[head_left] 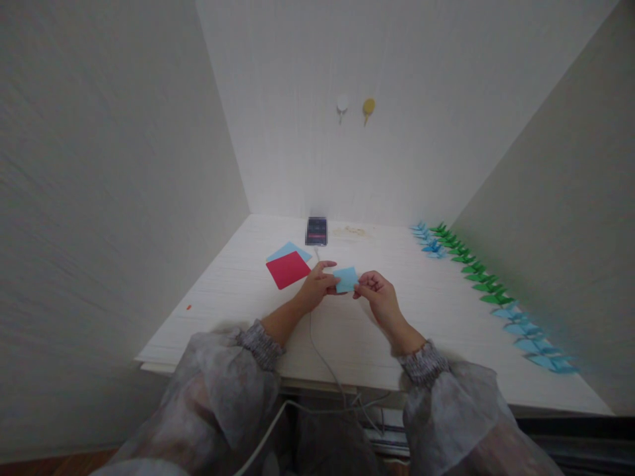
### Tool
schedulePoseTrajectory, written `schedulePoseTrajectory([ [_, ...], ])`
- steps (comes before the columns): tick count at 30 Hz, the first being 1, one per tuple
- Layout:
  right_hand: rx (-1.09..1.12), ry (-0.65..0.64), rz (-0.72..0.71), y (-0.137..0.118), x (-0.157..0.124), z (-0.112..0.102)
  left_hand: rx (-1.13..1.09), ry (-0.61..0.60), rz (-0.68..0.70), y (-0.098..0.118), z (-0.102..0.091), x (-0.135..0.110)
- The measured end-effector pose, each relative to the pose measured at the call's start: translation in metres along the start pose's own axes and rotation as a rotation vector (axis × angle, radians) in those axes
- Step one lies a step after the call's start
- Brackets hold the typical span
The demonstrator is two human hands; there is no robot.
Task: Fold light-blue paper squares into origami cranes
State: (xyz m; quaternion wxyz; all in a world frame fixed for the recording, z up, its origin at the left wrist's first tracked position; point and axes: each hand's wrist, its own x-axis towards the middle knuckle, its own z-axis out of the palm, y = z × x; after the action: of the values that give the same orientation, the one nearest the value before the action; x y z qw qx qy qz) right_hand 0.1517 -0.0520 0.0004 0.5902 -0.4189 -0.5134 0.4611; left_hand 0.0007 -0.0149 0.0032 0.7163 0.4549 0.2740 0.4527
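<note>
Head cam: biggest thing is the pale back wall (322,158), rising behind the phone (316,231), so that's my landmark. White tabletop (223,324) under it, spreading out both sides and toward the person. Grey see-through sleeves (223,370) come in on the near side of the phone, left and right. Way off right of it there's a line of folded paper birds, green ones (475,269) with light blue ones (523,328) at the near end, plus a few more blues at the far end.

Left hand (317,285) is just nearer than the phone, thumb and fingers pinching the left side of a small light blue folded paper (346,279). Right hand (376,292), nearer and to the right of the phone, has thumb and fingertips nipped on the paper's right edge. So the paper's up between both hands, nearer than the phone and slightly right.

Red sheet (288,270) lies left and nearer, partly covering a light blue sheet (290,250). Tiny orange scrap (188,307) way further left.
</note>
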Motion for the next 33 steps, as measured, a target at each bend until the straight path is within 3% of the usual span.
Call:
schedulePoseTrajectory([
  [5, -0.011, 0.013, -0.007, -0.002, -0.001, 0.005, 0.067, 0.026, 0.044, 0.002, 0.003, 0.000],
  [10, -0.049, -0.113, -0.009, -0.008, -0.004, 0.009, 0.071, 0.086, 0.039, 0.005, 0.003, 0.002],
  [15, -0.075, -0.056, -0.115, -0.012, -0.004, 0.000, 0.062, 0.002, -0.064, 0.006, 0.000, 0.000],
  [18, -0.149, -0.135, -0.135, -0.012, -0.003, -0.006, 0.063, -0.077, -0.091, 0.006, 0.000, -0.005],
  [23, -0.113, -0.273, -0.071, -0.011, -0.004, -0.005, 0.062, -0.150, -0.094, 0.002, -0.001, -0.005],
  [28, -0.113, -0.231, 0.046, -0.012, -0.006, -0.003, 0.145, 0.008, 0.010, -0.005, -0.007, 0.004],
  [33, -0.057, -0.228, 0.060, -0.013, -0.005, -0.007, 0.212, -0.044, -0.013, -0.006, -0.010, 0.003],
])
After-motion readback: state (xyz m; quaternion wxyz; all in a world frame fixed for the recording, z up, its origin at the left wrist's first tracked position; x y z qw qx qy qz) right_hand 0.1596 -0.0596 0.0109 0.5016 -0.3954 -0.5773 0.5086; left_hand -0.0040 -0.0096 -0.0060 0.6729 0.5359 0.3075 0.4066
